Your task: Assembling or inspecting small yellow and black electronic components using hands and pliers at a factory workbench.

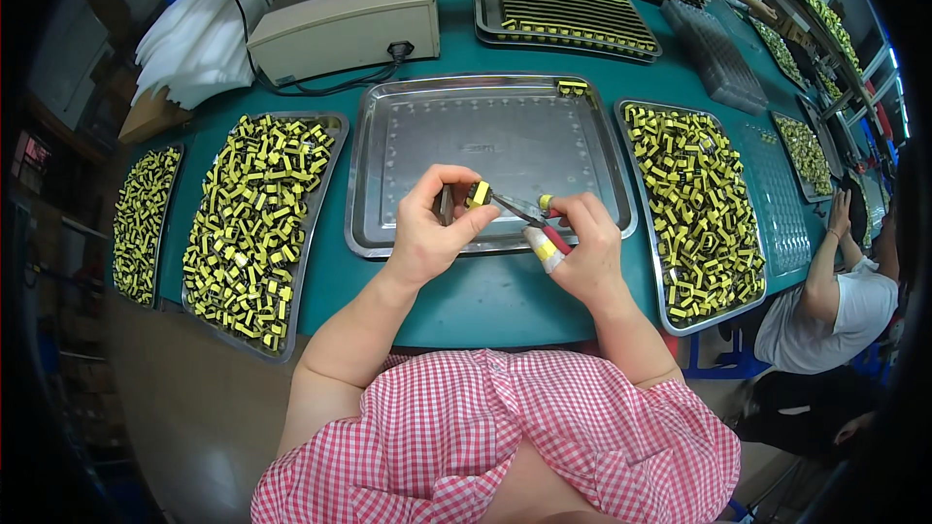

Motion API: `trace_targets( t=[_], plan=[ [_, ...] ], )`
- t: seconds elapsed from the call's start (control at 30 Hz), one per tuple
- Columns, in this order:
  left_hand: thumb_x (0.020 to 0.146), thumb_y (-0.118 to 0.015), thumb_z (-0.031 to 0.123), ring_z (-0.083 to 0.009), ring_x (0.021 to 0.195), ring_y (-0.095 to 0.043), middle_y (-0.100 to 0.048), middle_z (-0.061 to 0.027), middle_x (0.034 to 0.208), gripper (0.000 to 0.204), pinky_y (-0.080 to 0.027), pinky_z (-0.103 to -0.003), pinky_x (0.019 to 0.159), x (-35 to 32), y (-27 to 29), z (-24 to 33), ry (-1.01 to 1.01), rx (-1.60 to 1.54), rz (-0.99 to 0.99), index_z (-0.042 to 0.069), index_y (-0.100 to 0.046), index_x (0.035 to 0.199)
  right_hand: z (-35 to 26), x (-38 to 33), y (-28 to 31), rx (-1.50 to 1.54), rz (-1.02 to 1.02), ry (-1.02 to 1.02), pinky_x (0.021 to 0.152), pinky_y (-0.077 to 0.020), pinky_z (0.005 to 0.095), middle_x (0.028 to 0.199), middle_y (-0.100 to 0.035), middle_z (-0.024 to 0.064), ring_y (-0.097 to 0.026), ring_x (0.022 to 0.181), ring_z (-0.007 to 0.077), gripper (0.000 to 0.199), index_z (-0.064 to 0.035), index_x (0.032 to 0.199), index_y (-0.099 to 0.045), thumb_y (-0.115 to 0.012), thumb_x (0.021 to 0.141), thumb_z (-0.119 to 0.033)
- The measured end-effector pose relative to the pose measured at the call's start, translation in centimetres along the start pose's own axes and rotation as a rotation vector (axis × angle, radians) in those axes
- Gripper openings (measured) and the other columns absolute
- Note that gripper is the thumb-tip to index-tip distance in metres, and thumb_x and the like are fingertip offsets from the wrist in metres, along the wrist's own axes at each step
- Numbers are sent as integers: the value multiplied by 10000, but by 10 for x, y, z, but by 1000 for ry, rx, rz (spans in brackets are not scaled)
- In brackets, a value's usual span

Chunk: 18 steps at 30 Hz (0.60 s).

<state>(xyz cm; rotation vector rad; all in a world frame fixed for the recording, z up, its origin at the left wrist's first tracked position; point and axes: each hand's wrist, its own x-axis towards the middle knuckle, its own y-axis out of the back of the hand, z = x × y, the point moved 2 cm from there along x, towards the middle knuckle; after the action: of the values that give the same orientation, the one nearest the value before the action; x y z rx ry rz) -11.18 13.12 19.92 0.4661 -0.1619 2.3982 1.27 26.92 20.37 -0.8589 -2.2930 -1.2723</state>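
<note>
While left hand (427, 228) grips part (477, 194), pliers (529, 218) touch

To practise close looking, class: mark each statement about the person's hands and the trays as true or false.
1. The left hand holds a small yellow and black part. True.
2. The right hand is empty. False: it holds a thin tool touching the part.
3. The middle tray is heaped full. False: it is almost bare, with one part in a far corner.
4. The right tray holds many yellow parts. True.
</note>
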Motion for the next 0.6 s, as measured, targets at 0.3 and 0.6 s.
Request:
trace_targets(
  t=[0.3, 0.6],
  plan=[
    [683, -714, 37, -39, 658, -427, -518, 23, 772, 317, -373, -171, 586, 0, 0, -1, -7, 23, -3, 37, -540, 948, 0, 0, 0, 0, 3, 0, 556, -465, 290, 771, -543, 85, -561, 648, 211, 336, -21, 878, -569, -741, 592, -63],
    [662, -721, 54, -63, 639, -433, -536, 4, 747, 306, -380, -195, 576, -1, 0, -3, -24, 101, 10, 33, -552, 917, 5, -1, 0, -35, 21, -17, 543, -459, 289, 735, -541, 73, -556, 646, 206, 326, -25, 841, -577, -753, 567, -47]
  ],
)
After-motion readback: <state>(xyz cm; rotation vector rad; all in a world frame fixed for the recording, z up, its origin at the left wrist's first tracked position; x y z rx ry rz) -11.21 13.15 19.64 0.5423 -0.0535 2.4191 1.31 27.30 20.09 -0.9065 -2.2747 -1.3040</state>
